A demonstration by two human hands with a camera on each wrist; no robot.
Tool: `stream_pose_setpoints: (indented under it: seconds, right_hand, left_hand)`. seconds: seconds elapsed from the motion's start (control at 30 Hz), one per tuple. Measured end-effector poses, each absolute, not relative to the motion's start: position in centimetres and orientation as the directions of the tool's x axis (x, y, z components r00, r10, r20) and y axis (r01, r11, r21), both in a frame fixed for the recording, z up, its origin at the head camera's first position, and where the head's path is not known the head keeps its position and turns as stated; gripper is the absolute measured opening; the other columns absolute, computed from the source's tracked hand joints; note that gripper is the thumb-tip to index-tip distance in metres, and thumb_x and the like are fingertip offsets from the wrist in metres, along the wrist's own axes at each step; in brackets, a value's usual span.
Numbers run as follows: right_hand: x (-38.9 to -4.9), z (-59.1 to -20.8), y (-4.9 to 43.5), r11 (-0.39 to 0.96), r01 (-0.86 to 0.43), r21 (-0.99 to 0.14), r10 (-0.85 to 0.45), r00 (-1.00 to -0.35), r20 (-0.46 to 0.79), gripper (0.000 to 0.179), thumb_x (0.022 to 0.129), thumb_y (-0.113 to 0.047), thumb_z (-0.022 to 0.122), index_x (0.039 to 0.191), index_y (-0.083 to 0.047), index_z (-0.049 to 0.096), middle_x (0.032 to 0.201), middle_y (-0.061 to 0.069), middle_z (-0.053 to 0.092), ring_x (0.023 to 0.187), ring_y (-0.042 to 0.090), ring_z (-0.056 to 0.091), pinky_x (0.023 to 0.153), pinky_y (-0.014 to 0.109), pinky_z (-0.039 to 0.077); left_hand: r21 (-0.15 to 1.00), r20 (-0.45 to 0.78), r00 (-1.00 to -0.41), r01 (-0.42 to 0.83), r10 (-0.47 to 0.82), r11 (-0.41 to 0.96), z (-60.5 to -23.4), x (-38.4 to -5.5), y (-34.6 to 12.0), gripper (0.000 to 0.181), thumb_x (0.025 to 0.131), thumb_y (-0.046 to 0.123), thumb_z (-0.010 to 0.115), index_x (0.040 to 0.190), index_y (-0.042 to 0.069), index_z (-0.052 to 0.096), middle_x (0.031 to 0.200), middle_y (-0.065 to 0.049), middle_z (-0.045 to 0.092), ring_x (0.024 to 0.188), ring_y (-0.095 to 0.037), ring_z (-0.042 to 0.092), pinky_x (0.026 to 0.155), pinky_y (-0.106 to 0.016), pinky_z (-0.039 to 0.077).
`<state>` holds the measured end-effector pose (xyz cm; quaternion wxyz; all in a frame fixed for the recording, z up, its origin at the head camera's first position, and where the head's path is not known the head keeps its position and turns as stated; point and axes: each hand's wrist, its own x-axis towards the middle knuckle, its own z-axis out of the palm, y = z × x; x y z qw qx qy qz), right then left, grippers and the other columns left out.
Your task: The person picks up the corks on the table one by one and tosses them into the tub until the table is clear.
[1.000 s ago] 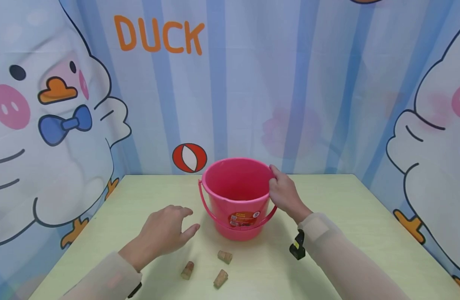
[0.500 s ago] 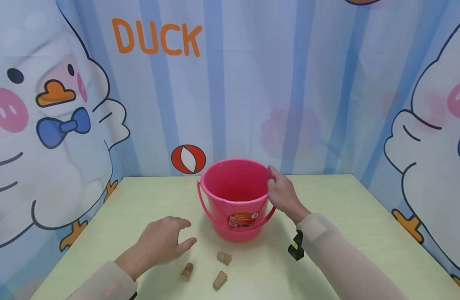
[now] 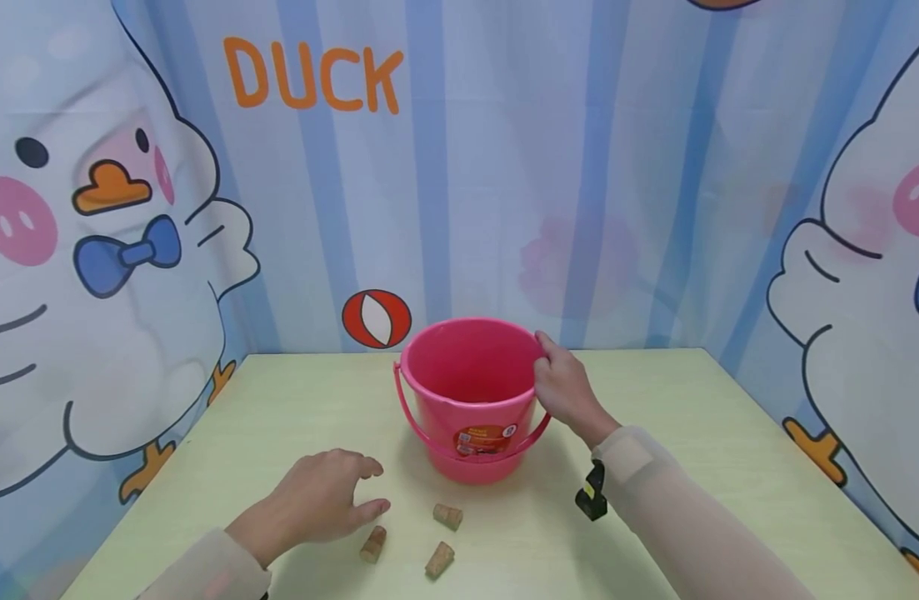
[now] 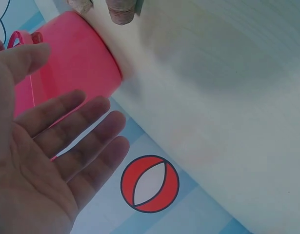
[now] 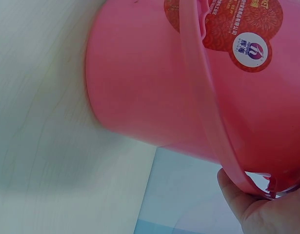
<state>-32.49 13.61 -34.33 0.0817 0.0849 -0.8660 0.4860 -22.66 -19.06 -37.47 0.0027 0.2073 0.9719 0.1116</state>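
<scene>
A pink bucket (image 3: 474,408) stands upright on the table, its handle (image 3: 408,410) hanging down across the front. My right hand (image 3: 571,387) grips the bucket's right rim, thumb on top; the right wrist view shows the fingers (image 5: 232,191) beside the handle's end. In front of the bucket lie three corks, one to the left (image 3: 373,544), one nearest the bucket (image 3: 447,517) and one at the front (image 3: 440,561). Just above and behind the left cork hovers my left hand (image 3: 317,496), holding nothing, its fingers (image 4: 91,117) spread loosely in the left wrist view.
The pale table (image 3: 639,500) reaches back to a blue striped curtain (image 3: 504,167) printed with ducks and a red-and-white ball (image 3: 377,318). A black strap piece (image 3: 592,493) hangs from the right sleeve. Curtain panels flank both sides.
My left hand has come down and slightly nearer, toward the left cork. The right hand keeps its grip on the bucket's rim, and the corks lie as before.
</scene>
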Motion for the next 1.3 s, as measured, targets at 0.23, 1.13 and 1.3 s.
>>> stream_pose_setpoints:
  seconds: [0.23,1.13,1.3]
  right_hand:
    - [-32.6,-34.3,13.6,0.521,-0.228,-0.823,-0.066,-0.971,0.228,0.062,0.104,-0.013,0.039,0.163,-0.004,0.021,0.164,0.016,0.033,0.143,0.036,0.042,0.107,0.05,0.047]
    - [-32.6,-34.4,13.5,0.52,-0.214,-0.827,-0.055,-0.974,0.218,0.063,0.104,-0.013,0.041,0.163,-0.005,0.02,0.163,0.017,0.034,0.144,0.038,0.042,0.106,0.05,0.048]
    - [-32.5,-34.3,13.5,0.517,-0.216,-0.828,-0.057,-0.974,0.218,0.063,0.104,-0.013,0.041,0.163,-0.005,0.02,0.163,0.017,0.035,0.144,0.038,0.042,0.106,0.05,0.048]
  left_hand:
    - [0.225,-0.002,-0.895,0.434,0.446,0.872,-37.7,-22.6,-19.5,0.043,0.084,0.038,0.083,0.114,0.008,0.076,0.102,-0.003,0.076,0.095,-0.022,0.07,0.082,-0.049,0.059]
    - [0.16,-0.075,-0.774,0.613,0.629,0.774,-39.2,-22.7,-19.4,0.014,0.081,0.027,0.079,0.092,0.021,0.073,0.085,0.013,0.066,0.08,-0.006,0.058,0.071,-0.035,0.055]
    - [0.138,-0.059,-0.751,0.646,0.657,0.751,-39.7,-22.8,-19.3,0.013,0.076,0.022,0.08,0.083,0.023,0.069,0.079,0.016,0.062,0.076,-0.003,0.055,0.069,-0.031,0.053]
